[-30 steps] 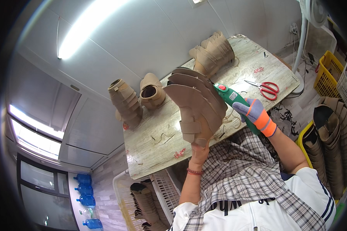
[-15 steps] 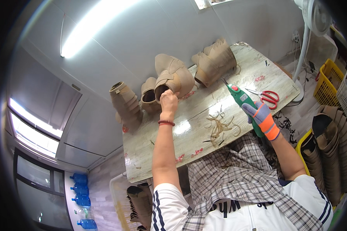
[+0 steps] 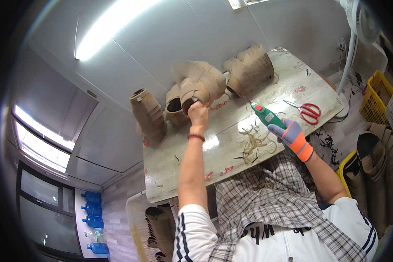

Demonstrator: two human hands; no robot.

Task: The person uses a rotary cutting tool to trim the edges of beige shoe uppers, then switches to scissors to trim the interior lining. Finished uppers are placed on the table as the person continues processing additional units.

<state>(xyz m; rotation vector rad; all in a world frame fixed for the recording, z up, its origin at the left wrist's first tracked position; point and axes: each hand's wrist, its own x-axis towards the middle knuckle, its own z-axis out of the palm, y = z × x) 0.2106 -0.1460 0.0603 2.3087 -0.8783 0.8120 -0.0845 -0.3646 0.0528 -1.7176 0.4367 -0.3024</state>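
My bare left hand (image 3: pixel 198 114) is closed on the front edge of a tan shoe upper (image 3: pixel 195 91), at the near end of a nested bundle at the back of the table. A beaded bracelet circles that wrist. My right hand (image 3: pixel 291 134), in a grey and orange glove, grips a green handheld power tool (image 3: pixel 266 115) with a red button and a thin tip. The tool points up and left, apart from the uppers. Red-handled scissors (image 3: pixel 309 112) lie on the table (image 3: pixel 183 170) beyond my right hand. Thin tan trimmings (image 3: pixel 253 144) lie left of that hand.
More bundles of tan uppers stand at the back left (image 3: pixel 148 112) and back right (image 3: pixel 250 70). A yellow basket (image 3: pixel 375 98) and a white fan (image 3: pixel 361 22) are at the right. A yellow-rimmed bin of uppers (image 3: pixel 347 168) sits by my right arm. Blue water bottles (image 3: pixel 93 222) stand far left.
The view has shifted slightly. My left hand keeps its hold at the shoe upper, whose upper part is blurred by motion. The green tool has tilted farther left in my right hand.
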